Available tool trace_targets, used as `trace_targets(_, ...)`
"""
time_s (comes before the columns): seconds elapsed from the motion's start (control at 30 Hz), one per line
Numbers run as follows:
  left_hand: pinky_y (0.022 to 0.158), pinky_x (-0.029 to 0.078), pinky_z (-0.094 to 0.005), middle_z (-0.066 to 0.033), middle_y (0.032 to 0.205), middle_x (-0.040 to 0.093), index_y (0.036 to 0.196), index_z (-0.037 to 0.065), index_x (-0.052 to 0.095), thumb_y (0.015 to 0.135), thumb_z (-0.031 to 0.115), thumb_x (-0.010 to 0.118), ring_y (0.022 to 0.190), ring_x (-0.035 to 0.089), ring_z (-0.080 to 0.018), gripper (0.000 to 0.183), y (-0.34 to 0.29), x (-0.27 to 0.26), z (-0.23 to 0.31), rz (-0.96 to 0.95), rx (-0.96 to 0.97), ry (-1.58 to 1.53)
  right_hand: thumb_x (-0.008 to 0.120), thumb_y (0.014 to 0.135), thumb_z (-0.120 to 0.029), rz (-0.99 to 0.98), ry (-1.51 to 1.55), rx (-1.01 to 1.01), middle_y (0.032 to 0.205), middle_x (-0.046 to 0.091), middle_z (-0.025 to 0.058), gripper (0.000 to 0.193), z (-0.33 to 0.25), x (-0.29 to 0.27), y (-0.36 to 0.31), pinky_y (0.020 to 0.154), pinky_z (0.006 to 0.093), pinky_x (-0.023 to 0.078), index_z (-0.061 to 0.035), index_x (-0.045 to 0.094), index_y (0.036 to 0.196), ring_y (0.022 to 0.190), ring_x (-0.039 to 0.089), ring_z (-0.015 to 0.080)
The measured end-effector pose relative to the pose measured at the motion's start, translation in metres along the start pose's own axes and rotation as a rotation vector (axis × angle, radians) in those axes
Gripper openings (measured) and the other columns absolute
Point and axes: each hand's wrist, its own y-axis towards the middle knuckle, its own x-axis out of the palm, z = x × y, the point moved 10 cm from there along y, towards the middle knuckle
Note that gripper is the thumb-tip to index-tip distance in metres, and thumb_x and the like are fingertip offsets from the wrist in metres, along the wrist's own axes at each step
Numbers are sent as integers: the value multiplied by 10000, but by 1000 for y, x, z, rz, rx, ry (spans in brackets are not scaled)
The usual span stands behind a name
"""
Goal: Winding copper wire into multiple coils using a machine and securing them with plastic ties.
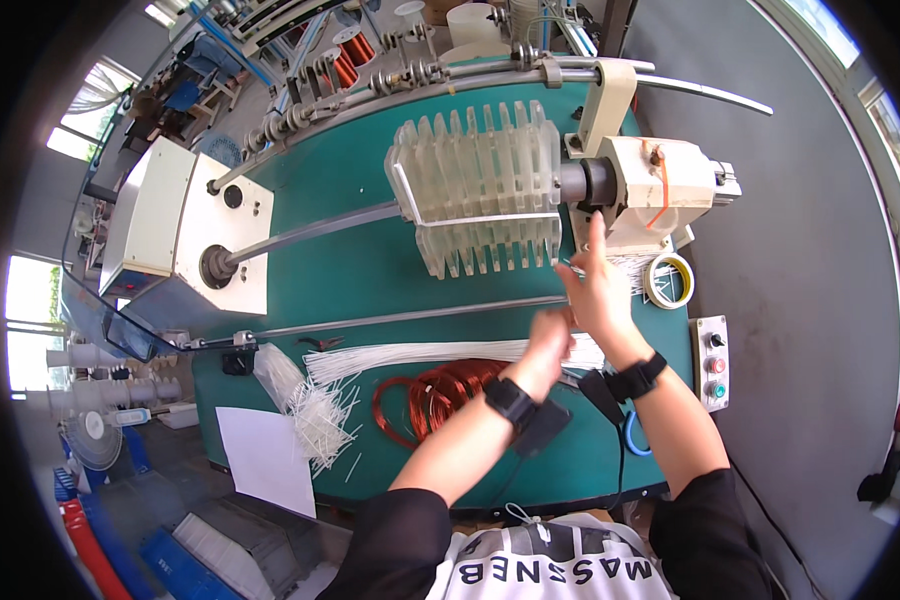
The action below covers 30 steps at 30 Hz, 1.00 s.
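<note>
My right hand (pixel 600 295) is raised near the right end of a winding machine, index finger stretched up and thumb apart, with nothing visible in it. The finger points toward the dark collar (pixel 598 182) on the shaft; I cannot tell whether it touches. Close to its wrist side is my left hand (pixel 548 348), smeared by motion, its fingers partly hidden. It is above a bundle of long white tubes (pixel 420 354). Left of the hands, a clear finned plastic winding former (pixel 480 190) sits on the shaft. Coils of copper wire (pixel 435 400) lie below the tubes.
A yellow tape roll (pixel 669 281) lies on the green table (pixel 320 235) beside short white tubes. A button box (pixel 711 363) is at the right edge. A metal rod (pixel 400 318) crosses the table. White paper (pixel 263 455) and a bag of cut tubes (pixel 275 375) lie lower left.
</note>
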Motion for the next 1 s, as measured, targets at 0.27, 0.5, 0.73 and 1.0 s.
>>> trace_targets(0.27,591,470,-281,-108,858,641,888,0,624,863,75,573,706,610,-165,94,-84,50,115,47,1013,631,618,819,-44,-89,324,329,747,650,153,549,75,-54,-90,617,324,508,54,401,1314,638,648,238)
trace_targets(0.5,782,488,-422,-139,877,663,796,34,677,775,86,550,849,617,-335,139,-88,61,363,750,1359,1568,543,862,-22,-240,578,343,840,664,87,414,11,-58,-59,708,241,485,67,472,1259,769,619,116)
trace_targets(0.73,654,514,-445,-160,814,665,799,36,644,831,102,528,768,651,-353,137,-94,50,397,750,1307,1354,589,875,-87,-141,844,271,871,679,95,307,-20,-64,-7,694,269,490,56,566,1146,754,624,131)
trace_targets(1.0,548,468,-428,-133,628,570,817,51,576,777,35,581,607,587,-319,43,-172,44,238,303,1511,1191,536,922,-147,-111,1376,621,776,617,51,199,-62,-41,62,578,223,452,28,606,984,672,572,116)
